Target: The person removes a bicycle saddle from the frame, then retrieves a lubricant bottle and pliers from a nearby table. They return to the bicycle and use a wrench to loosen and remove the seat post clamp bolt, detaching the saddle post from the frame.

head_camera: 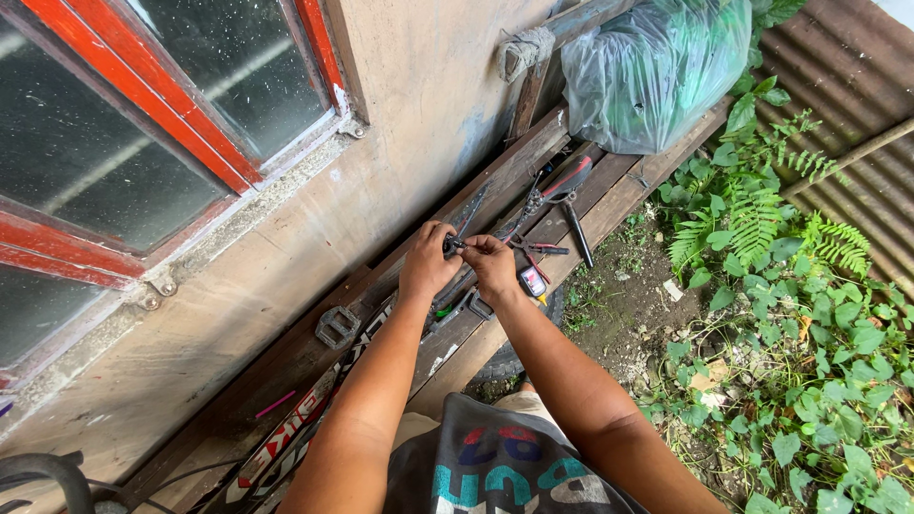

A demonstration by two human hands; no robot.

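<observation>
Between the two hands, a small dark part (453, 246) is being gripped: the left hand (427, 264) is closing around it while the right hand (491, 267) is pinching its end. Both are working above the wooden worktop (609, 205), pliers (536, 249) lying just beyond the right hand. The step appears to be fitting or twisting; steady, fine finger pressure seems needed next.

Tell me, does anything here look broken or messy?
Yes. The grey bicycle pedal lies loose on the wooden bench, off any bike, and black-handled tools are scattered crookedly. Both hands pinch a small dark part.
</observation>
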